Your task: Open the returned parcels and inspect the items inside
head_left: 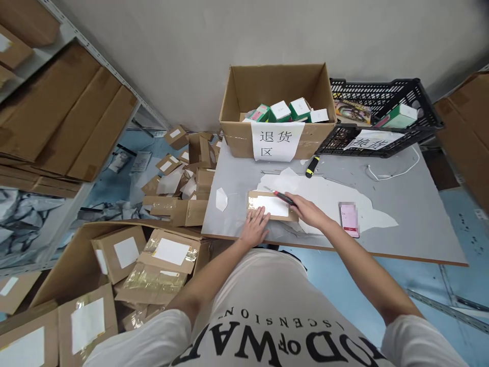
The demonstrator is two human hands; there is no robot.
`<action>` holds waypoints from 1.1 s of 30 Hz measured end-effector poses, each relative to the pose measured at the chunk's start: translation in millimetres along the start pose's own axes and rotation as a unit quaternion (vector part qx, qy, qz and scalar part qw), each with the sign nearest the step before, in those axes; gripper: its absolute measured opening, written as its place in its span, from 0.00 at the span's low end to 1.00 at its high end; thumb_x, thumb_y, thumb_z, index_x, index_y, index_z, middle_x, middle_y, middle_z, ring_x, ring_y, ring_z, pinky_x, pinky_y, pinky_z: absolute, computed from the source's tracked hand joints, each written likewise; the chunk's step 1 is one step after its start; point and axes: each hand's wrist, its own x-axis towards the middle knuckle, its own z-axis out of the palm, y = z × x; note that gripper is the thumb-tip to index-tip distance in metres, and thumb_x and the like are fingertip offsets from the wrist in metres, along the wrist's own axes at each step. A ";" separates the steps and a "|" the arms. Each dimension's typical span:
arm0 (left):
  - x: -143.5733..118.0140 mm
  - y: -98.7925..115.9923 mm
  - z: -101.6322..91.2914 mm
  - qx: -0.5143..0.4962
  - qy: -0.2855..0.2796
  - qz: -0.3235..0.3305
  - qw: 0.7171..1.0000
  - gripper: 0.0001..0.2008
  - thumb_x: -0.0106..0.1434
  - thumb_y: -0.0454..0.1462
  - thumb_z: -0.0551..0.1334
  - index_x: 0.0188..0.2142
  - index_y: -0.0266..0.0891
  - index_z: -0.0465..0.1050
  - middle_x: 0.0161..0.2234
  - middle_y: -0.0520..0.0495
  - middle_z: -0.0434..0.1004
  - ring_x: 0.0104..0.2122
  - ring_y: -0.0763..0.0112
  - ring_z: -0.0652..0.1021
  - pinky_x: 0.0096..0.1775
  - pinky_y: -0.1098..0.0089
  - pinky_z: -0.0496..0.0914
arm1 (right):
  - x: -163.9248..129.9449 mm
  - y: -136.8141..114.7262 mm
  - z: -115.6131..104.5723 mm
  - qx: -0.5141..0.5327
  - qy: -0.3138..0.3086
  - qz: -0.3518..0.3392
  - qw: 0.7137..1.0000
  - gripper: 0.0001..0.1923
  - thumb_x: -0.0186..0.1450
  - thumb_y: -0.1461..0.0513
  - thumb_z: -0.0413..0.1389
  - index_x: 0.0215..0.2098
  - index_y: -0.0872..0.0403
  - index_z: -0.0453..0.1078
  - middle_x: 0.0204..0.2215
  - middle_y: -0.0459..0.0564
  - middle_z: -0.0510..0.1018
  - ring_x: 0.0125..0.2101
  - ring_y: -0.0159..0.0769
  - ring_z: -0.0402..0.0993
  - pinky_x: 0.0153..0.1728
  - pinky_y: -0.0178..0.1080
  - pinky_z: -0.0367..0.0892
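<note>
A small taped cardboard box (293, 214) with a white label lies near the front edge of the grey table. My left hand (254, 228) rests on its near left part, fingers stretched over the label's edge. In my right hand (306, 210) is a utility knife (284, 198) with a red and black handle, its blade pointing left above the box. Torn white paper (336, 196) spreads under and beside the box. To the right lies a phone (349, 219) with a pink screen.
An open cardboard carton (239, 137) holding green-and-white boxes stands at the back, beside a black crate (332, 145). A yellow-black cutter (312, 166) and white cord (397, 176) lie on the table (424, 224). A large carton of parcels (86, 234) and discarded boxes sit left.
</note>
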 end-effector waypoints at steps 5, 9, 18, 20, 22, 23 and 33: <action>-1.3 -1.4 5.6 0.002 0.010 0.000 1.000 0.34 0.63 0.42 0.56 0.66 0.40 0.45 0.67 0.38 0.44 0.66 0.55 0.47 0.61 0.50 0.47 | 44.7 -27.6 6.1 -0.106 -0.150 -0.078 0.980 0.24 0.70 0.59 0.43 0.64 0.45 0.54 0.46 0.53 0.76 0.44 0.41 0.73 0.41 0.39 0.65; -1.1 -1.8 5.8 -0.003 0.007 -0.003 1.000 0.35 0.62 0.42 0.56 0.66 0.40 0.45 0.67 0.38 0.45 0.66 0.55 0.48 0.61 0.51 0.47 | 58.6 -27.0 8.4 -0.157 -0.202 -0.085 0.963 0.25 0.70 0.60 0.45 0.64 0.43 0.53 0.45 0.53 0.76 0.41 0.40 0.75 0.37 0.36 0.63; 0.6 -3.1 2.5 -0.003 -0.006 -0.001 1.000 0.36 0.62 0.43 0.57 0.66 0.39 0.45 0.67 0.39 0.43 0.66 0.55 0.46 0.61 0.51 0.46 | 68.5 -38.3 7.4 -0.277 -0.242 -0.074 0.927 0.29 0.68 0.65 0.44 0.66 0.42 0.48 0.46 0.54 0.74 0.41 0.41 0.75 0.33 0.35 0.63; 0.9 -3.3 1.9 -0.002 -0.009 -0.002 1.000 0.36 0.61 0.43 0.57 0.66 0.39 0.45 0.67 0.39 0.43 0.66 0.55 0.45 0.61 0.52 0.45 | 69.3 -42.4 5.8 -0.288 -0.242 -0.073 0.924 0.30 0.68 0.66 0.44 0.66 0.42 0.48 0.47 0.54 0.74 0.41 0.41 0.75 0.34 0.35 0.63; 1.0 -3.4 1.1 0.000 -0.013 -0.002 1.000 0.37 0.61 0.43 0.58 0.66 0.39 0.45 0.67 0.38 0.42 0.66 0.55 0.45 0.61 0.52 0.45 | 69.7 -45.9 3.9 -0.294 -0.244 -0.073 0.921 0.30 0.67 0.66 0.44 0.66 0.43 0.49 0.47 0.55 0.74 0.40 0.41 0.75 0.34 0.36 0.63; 1.0 -3.5 0.7 0.000 -0.015 -0.002 1.000 0.37 0.61 0.43 0.58 0.66 0.39 0.45 0.67 0.38 0.42 0.66 0.55 0.45 0.61 0.52 0.45 | 69.8 -47.4 3.0 -0.296 -0.245 -0.073 0.920 0.30 0.67 0.66 0.44 0.66 0.43 0.49 0.47 0.55 0.74 0.40 0.41 0.75 0.34 0.36 0.63; 2.5 -5.7 -1.7 -0.003 -0.027 0.001 1.000 0.39 0.60 0.45 0.58 0.66 0.39 0.44 0.67 0.38 0.41 0.66 0.54 0.45 0.62 0.52 0.44 | 71.9 -51.2 0.7 -0.327 -0.263 -0.083 0.904 0.27 0.68 0.65 0.44 0.65 0.46 0.51 0.43 0.58 0.75 0.40 0.45 0.76 0.31 0.37 0.64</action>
